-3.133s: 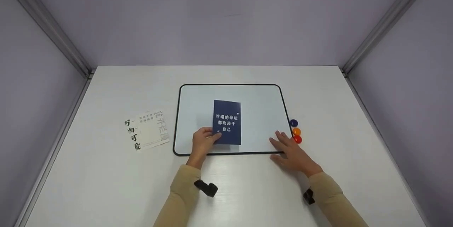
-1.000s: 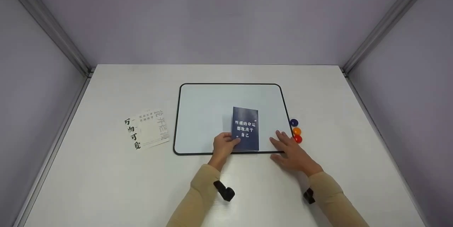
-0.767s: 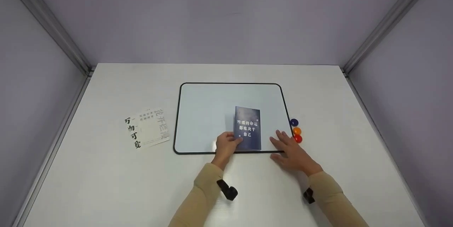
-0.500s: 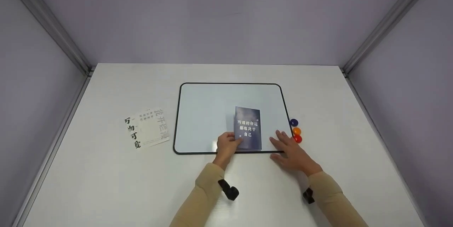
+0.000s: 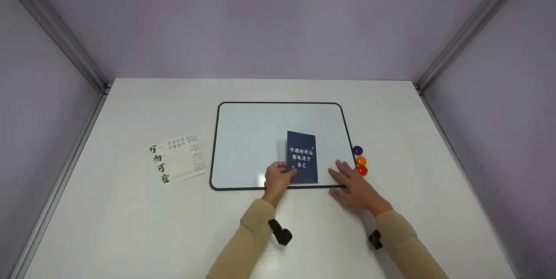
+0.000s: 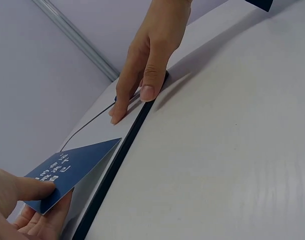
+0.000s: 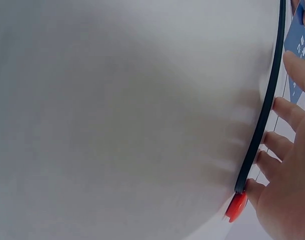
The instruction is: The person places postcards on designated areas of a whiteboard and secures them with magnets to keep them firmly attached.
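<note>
Left hand (image 5: 278,177) is pinching the blue card (image 5: 302,157) on the whiteboard (image 5: 243,140), right hand (image 5: 349,183) is lying flat and holding nothing, and magnets (image 5: 360,161) are waiting beside, unused.

Free room and obstacles, table (image 5: 130,227):

- Whiteboard (image 5: 252,131): upper and left parts bare; open to approach from the far edge and the left edge.
- Blue card (image 5: 302,157): occupies the board's lower right middle; left hand (image 5: 278,179) pinches its lower left corner, blocking the near edge there.
- Right hand (image 5: 354,185): lies flat over the board's near right corner, closing that corner.
- Three round magnets (image 5: 359,161): a row just beside the board's right edge, seemingly touching the right hand's fingers; narrow passage there.
- Printed cards (image 5: 178,164): left of the board, apart from it; a bare strip between.
- Table front, far side and right side: open surface.
</note>
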`<state>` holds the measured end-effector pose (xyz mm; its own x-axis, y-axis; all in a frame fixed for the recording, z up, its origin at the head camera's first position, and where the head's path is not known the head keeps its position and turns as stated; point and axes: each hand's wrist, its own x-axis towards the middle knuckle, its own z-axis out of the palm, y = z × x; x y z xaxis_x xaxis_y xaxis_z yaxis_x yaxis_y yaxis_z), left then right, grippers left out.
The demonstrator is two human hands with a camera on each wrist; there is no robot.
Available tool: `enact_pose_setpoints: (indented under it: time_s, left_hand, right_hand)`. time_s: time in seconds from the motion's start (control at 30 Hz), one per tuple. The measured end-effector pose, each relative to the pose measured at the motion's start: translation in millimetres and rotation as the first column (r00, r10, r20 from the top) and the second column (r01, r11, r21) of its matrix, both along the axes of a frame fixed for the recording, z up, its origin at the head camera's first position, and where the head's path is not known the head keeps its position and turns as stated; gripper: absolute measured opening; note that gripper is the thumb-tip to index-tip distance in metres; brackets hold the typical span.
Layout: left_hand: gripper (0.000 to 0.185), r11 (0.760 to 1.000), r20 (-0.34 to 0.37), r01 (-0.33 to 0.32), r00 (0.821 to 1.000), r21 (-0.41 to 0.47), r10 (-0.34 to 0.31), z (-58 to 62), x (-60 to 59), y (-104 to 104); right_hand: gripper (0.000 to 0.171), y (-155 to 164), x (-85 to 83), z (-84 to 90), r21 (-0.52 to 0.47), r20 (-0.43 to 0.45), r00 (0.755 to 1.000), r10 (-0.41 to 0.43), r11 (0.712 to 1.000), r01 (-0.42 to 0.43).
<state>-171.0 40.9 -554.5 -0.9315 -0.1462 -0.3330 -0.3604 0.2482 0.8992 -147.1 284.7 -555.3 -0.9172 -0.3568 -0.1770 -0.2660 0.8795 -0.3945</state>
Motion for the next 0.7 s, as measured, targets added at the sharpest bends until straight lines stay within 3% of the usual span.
enact_pose_setpoints:
  time_s: [0.47,0.7]
  left_hand:
    - [0.03,0.996,-0.058,0.002,0.998,-0.094,-0.007,-3.1,4.4,3.1]
    - [0.029,0.989,-0.143,-0.004,0.99,-0.147,-0.017,-3.2,4.0,2.7]
  right_hand:
    - [0.063,2.3,4.1,0.3,-0.02,0.003,1.0,-0.007,1.0,0.007]
    - [0.062,2.3,2.4,0.7,-0.029,0.0,1.0,0.003,1.0,-0.003]
